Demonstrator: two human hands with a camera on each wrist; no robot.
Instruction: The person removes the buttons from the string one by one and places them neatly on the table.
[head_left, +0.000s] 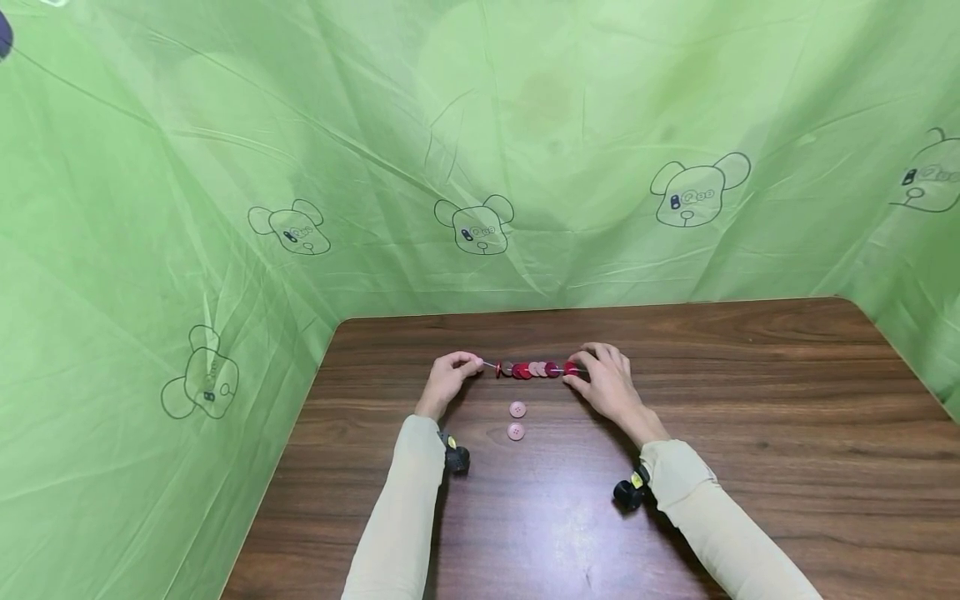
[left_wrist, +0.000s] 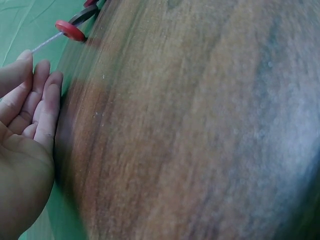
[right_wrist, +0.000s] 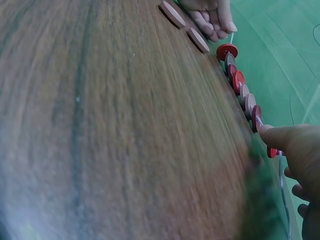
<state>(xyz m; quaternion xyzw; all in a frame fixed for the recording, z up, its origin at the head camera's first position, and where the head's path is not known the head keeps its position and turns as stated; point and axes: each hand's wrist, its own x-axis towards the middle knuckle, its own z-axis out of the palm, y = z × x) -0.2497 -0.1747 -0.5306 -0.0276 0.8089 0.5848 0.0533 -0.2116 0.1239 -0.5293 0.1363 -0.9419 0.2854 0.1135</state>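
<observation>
Buttons point(head_left: 522, 372) sit threaded on a string point(left_wrist: 47, 42) between our left grip point(head_left: 447, 382), pinching the string, and our right grip point(head_left: 611, 387), pinching the end red button point(right_wrist: 271, 152); we seem to be stringing, and next probably need steady tension; two pink buttons point(head_left: 517, 409) lie loose on the surface point(head_left: 322, 467), no container in view

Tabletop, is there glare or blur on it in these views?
Head view: white glare on the tabletop, below the two loose pink buttons; left wrist view: soft, blurry grain, pale sheen at right; right wrist view: pale sheen lower left.
</observation>
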